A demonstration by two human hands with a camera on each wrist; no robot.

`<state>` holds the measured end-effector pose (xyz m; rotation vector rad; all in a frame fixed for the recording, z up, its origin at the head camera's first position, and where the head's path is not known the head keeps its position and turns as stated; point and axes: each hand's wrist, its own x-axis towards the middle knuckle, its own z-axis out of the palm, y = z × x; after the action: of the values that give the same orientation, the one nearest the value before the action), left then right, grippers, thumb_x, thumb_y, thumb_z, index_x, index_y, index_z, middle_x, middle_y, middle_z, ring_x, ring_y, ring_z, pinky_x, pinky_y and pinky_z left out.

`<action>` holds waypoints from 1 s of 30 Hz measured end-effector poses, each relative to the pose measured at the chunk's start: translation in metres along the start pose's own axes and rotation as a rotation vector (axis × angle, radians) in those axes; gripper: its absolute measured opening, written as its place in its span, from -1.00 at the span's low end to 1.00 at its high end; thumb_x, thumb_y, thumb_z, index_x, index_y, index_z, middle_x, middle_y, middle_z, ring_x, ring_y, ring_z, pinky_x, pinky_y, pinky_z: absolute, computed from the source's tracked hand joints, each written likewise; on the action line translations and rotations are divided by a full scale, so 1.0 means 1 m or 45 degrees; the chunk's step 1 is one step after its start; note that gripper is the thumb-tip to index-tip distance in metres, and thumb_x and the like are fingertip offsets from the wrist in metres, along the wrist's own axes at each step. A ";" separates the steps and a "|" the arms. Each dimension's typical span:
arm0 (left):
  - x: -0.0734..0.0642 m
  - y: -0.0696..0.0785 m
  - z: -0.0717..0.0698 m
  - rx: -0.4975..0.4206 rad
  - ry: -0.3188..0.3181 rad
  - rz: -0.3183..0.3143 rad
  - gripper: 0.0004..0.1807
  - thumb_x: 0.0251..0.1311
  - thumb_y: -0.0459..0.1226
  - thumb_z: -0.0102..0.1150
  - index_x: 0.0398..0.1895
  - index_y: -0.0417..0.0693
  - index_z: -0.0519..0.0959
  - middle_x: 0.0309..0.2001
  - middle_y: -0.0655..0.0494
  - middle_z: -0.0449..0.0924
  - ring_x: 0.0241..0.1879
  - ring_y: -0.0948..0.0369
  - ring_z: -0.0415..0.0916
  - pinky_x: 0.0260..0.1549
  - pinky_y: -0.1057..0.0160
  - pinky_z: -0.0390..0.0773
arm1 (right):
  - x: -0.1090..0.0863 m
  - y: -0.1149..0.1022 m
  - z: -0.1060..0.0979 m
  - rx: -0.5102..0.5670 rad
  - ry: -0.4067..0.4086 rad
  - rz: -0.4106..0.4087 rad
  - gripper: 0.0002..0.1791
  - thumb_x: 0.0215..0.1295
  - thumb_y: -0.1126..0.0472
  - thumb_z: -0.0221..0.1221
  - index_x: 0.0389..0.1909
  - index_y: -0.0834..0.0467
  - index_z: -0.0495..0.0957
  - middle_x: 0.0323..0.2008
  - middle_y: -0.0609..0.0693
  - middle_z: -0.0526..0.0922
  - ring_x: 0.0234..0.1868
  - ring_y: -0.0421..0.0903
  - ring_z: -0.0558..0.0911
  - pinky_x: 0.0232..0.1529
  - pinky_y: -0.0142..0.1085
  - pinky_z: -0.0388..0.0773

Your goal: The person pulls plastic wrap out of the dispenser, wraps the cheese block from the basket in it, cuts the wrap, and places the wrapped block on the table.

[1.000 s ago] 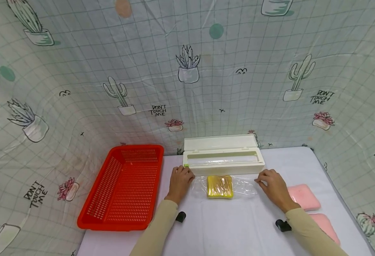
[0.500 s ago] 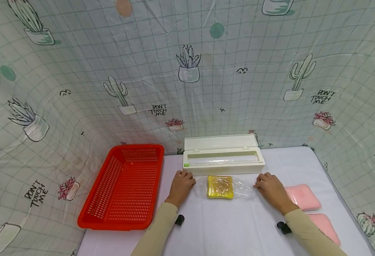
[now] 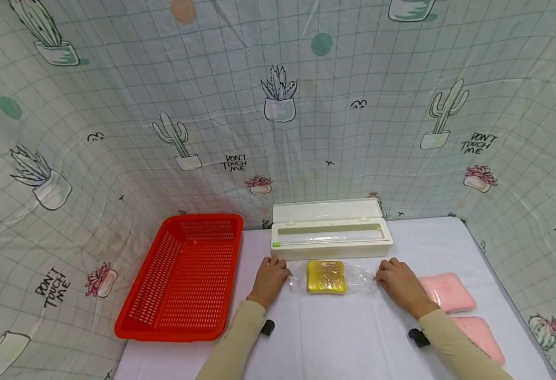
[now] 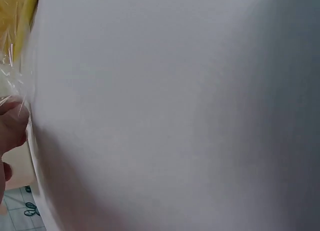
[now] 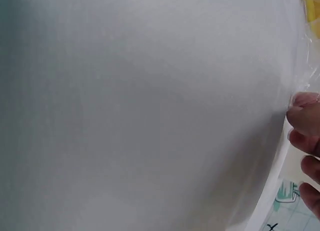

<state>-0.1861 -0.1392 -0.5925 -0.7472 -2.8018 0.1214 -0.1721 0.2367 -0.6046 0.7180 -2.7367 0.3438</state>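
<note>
A yellow square pad, shaped like a slice of toast [image 3: 326,277], lies wrapped in clear plastic film [image 3: 360,278] on the white table. My left hand [image 3: 269,277] pinches the film's left end between thumb and finger, and in the left wrist view the gathered film [image 4: 14,83] runs up from the fingertips. At the other end my right hand [image 3: 400,282] pinches the film likewise; its thumb and fingertips [image 5: 304,118] meet at the film's edge in the right wrist view. The film stretches out to both sides of the yellow piece.
Directly behind stands a white film dispenser box [image 3: 332,250] with its lid [image 3: 326,212] raised and a roll inside. A red plastic basket [image 3: 221,311] is on the left. Two pink pads [image 3: 449,292] lie at the right, partly behind the right forearm. A patterned curtain surrounds the table.
Both hands have come slightly nearer the yellow piece and a little toward the front edge, each with its end of the film. The film ends look more bunched.
</note>
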 end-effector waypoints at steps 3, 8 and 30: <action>-0.002 -0.001 0.000 -0.056 -0.046 0.002 -0.75 0.30 -0.28 0.34 -0.08 0.27 0.86 -0.17 0.25 0.68 -0.07 0.20 0.45 0.09 0.16 0.44 | -0.001 0.002 0.000 0.016 -0.035 -0.026 -0.87 0.11 0.45 0.47 -0.37 0.17 0.83 -0.34 -0.04 0.63 -0.25 -0.01 0.54 -0.21 -0.07 0.52; -0.008 -0.004 0.001 -0.166 0.000 -0.016 -0.73 0.32 -0.30 0.32 -0.06 0.25 0.85 -0.21 0.27 0.72 -0.09 0.22 0.46 0.06 0.16 0.42 | -0.004 0.008 -0.002 0.212 -0.145 0.061 -0.93 0.25 0.33 0.42 -0.28 0.23 0.83 -0.33 -0.09 0.65 -0.27 -0.07 0.54 -0.24 -0.11 0.53; 0.007 0.014 -0.029 -0.273 0.165 -0.149 -0.59 0.30 -0.03 0.44 0.16 0.08 0.69 0.08 0.16 0.68 0.14 0.13 0.54 0.23 0.08 0.47 | 0.007 -0.006 -0.024 0.346 0.148 0.219 -0.57 0.24 0.22 0.48 0.10 0.28 0.70 -0.04 0.20 0.70 -0.02 0.22 0.64 0.01 0.18 0.59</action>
<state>-0.1785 -0.1232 -0.5652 -0.6095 -2.7528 -0.2423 -0.1696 0.2356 -0.5794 0.5077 -2.6744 0.7820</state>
